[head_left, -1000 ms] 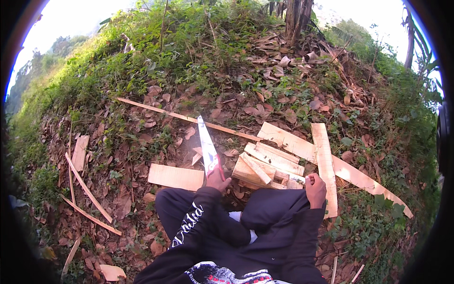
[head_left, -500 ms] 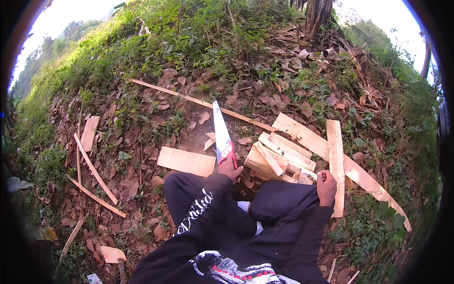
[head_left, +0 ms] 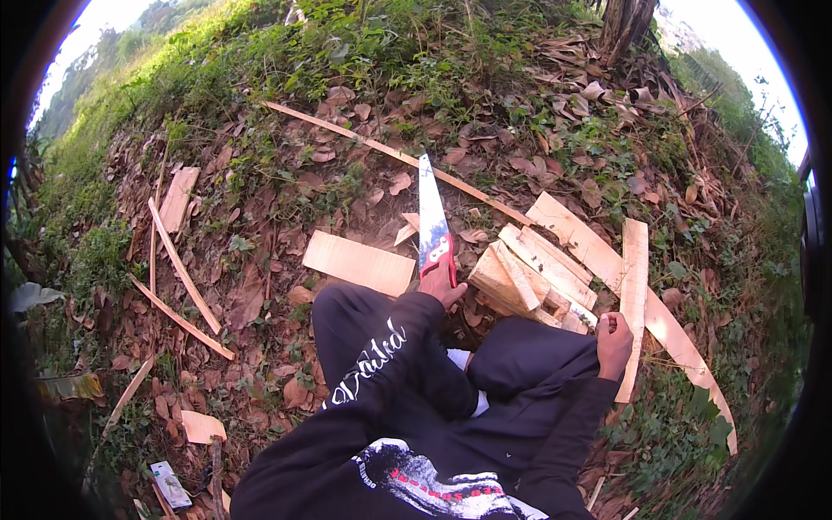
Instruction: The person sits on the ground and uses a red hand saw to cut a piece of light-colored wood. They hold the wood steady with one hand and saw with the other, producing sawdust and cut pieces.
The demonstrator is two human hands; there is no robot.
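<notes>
My left hand (head_left: 444, 287) is wrapped round the red handle of a handsaw (head_left: 431, 212), whose pale blade points away from me. Close to the saw's right lies a stack of short wood pieces (head_left: 548, 267), with a small stick resting slantwise across it. Beside my right knee, my right hand (head_left: 614, 345) is closed with its fingertips pressed together. Whatever it may hold is hidden or too small to make out. An upright-lying plank (head_left: 634, 286) is right behind that hand. Left of the saw a short flat board (head_left: 359, 262) lies on the leaves.
A long thin strip (head_left: 390, 151) crosses the ground beyond the saw. One long board (head_left: 681, 340) runs under the plank toward the lower right. Narrow offcuts (head_left: 185, 264) lie far left, near a small white box (head_left: 170, 485). Dry leaves and plants cover the slope.
The view has shifted, so most of the scene sits further right, and more of the white box shows. Both hands keep their places, the left still gripping the handsaw.
</notes>
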